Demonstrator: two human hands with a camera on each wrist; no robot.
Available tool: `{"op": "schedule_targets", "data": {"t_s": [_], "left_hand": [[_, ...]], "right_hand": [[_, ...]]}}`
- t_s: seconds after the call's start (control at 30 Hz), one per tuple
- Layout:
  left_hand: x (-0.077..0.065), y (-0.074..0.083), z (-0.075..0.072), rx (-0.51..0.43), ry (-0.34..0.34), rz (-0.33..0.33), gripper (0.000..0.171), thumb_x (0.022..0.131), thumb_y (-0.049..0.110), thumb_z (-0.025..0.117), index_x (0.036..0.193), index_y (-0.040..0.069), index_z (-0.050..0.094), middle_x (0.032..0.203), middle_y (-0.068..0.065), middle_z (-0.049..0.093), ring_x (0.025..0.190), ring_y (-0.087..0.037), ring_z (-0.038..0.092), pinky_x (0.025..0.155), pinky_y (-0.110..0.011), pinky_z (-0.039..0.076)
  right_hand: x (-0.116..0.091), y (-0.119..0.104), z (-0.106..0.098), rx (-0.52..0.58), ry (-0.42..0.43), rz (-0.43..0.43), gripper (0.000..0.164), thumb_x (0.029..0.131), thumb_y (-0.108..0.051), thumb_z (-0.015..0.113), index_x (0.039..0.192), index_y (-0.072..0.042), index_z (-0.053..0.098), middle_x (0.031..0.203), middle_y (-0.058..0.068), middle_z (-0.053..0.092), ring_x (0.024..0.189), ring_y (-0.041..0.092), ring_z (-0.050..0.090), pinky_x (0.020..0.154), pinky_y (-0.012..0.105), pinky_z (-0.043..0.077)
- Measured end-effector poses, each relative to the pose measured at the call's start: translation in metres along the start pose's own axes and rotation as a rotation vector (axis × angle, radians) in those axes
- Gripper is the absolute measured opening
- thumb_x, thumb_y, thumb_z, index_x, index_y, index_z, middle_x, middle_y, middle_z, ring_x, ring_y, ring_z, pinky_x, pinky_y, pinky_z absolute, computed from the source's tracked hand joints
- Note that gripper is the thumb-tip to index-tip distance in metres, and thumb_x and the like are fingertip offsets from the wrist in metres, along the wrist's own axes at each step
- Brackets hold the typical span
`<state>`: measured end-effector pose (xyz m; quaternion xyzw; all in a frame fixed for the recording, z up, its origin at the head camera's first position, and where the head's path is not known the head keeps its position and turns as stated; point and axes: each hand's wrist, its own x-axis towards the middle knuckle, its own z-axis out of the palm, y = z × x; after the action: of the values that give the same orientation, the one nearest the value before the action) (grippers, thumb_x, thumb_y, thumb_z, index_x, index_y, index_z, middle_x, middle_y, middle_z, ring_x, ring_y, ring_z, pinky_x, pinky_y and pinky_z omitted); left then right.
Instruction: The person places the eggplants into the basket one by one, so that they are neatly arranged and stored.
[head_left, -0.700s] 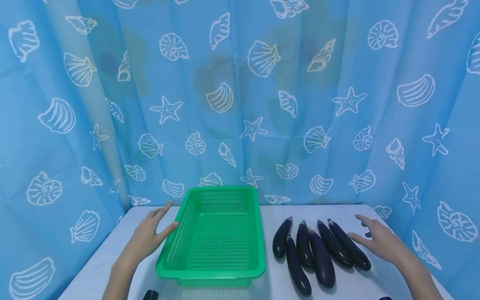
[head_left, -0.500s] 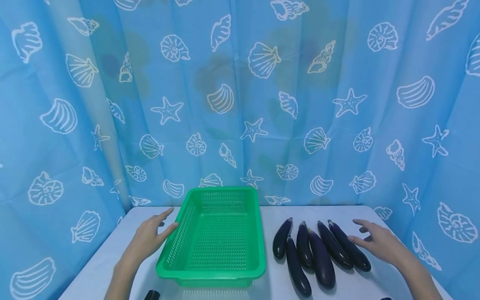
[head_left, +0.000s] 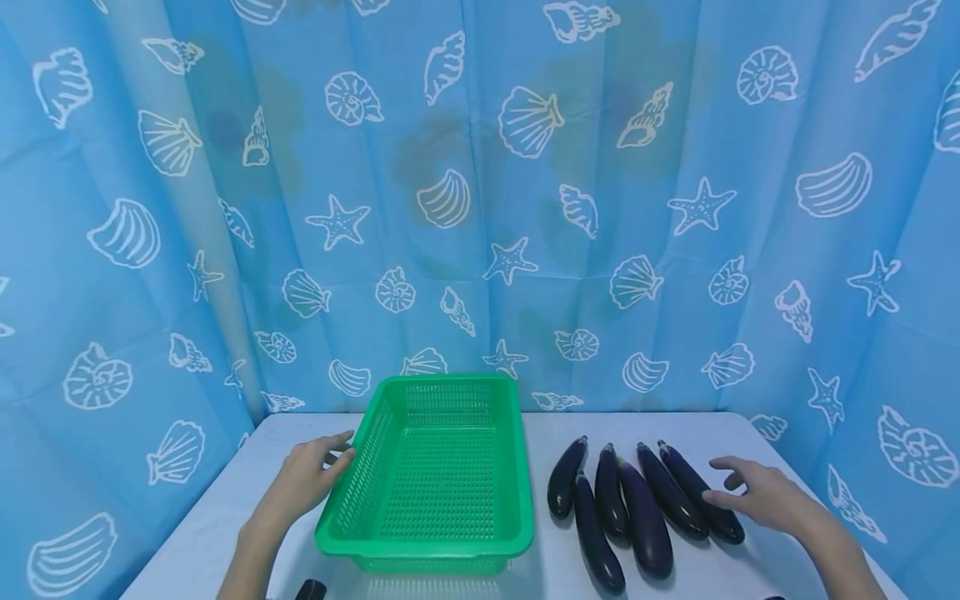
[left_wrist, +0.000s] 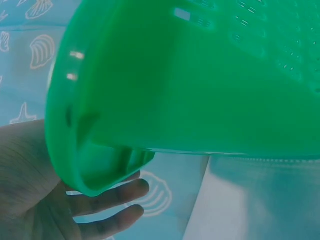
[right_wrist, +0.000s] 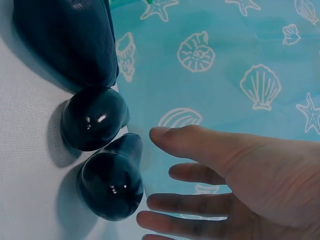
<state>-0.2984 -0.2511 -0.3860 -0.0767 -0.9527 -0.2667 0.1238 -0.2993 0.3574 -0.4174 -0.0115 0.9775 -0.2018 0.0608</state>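
Note:
A green plastic basket [head_left: 438, 483] with perforated walls sits left of centre. My left hand [head_left: 302, 479] is at its left rim, fingers relaxed and thumb close to the edge. In the left wrist view the fingers [left_wrist: 110, 197] extend past the underside of the basket's rim [left_wrist: 62, 135], which hides the thumb. Several dark purple eggplants [head_left: 647, 517] lie side by side right of the basket. My right hand [head_left: 757, 493] hovers beside the rightmost eggplant [head_left: 701, 492], its fingers loosely spread and holding nothing. In the right wrist view, the thumb points toward the nearest eggplant [right_wrist: 111, 185].
A white-covered table [head_left: 555, 575] carries everything. Behind and on both sides hangs a blue curtain [head_left: 480, 208] with white shell and starfish prints. A small black object [head_left: 311, 590] shows at the bottom edge, near the left forearm.
Both hands have lowered slightly. The left fingers have bent closer to the basket's rim, and the right hand has sunk beside the rightmost eggplant. Basket and eggplants stay in place.

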Motion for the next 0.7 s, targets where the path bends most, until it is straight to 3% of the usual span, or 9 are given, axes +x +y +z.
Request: {"op": "schedule_targets", "data": {"t_s": [0.3, 0.7], "left_hand": [[-0.0006, -0.0036, 0.0029, -0.016, -0.024, -0.007, 0.044, 0.092, 0.016, 0.064, 0.132, -0.002, 0.059, 0.116, -0.02, 0.07, 0.093, -0.028, 0.073, 0.075, -0.041, 0.06], [-0.0021, -0.0054, 0.0052, -0.045, -0.045, -0.007, 0.039, 0.092, 0.015, 0.065, 0.127, -0.003, 0.063, 0.119, -0.021, 0.069, 0.091, -0.025, 0.072, 0.073, -0.035, 0.06]], "right_hand": [[-0.0009, 0.0014, 0.0024, 0.095, -0.097, 0.013, 0.082, 0.081, -0.048, 0.075, 0.134, 0.008, 0.049, 0.1, 0.016, 0.069, 0.083, 0.026, 0.068, 0.067, 0.042, 0.059], [-0.0005, 0.0025, 0.0045, 0.106, -0.176, 0.061, 0.077, 0.082, -0.043, 0.076, 0.132, 0.009, 0.05, 0.095, 0.008, 0.069, 0.077, 0.018, 0.064, 0.063, 0.037, 0.059]]}}
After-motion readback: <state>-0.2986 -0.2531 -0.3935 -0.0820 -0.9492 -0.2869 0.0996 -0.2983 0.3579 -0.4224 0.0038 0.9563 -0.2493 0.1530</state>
